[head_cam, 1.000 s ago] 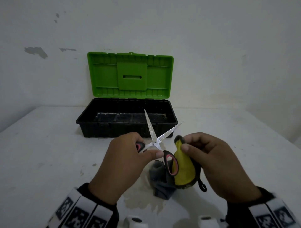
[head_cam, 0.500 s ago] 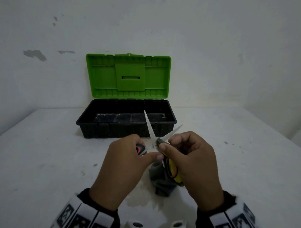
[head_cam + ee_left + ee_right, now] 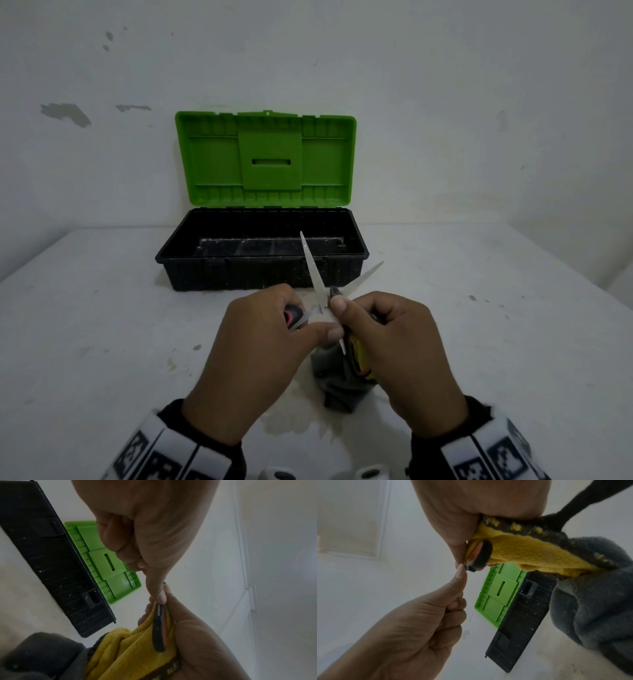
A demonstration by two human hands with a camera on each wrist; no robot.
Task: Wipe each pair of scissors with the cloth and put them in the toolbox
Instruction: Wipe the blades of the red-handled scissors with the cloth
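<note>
Between both hands, the scissors (image 3: 317,274) stood spread, blades pointing toward the toolbox (image 3: 262,265). Left hand (image 3: 260,349) gripped one handle; right hand (image 3: 397,346) pinched the cloth (image 3: 130,654) round the other.

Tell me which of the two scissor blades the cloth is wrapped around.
The lower right blade, pointing right of the toolbox; the right hand pinches the cloth around its base. The upright blade is bare.

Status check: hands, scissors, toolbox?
Left hand grips scissors, blades open. Right hand pinches cloth at the pivot. Toolbox open, path unblocked.
</note>
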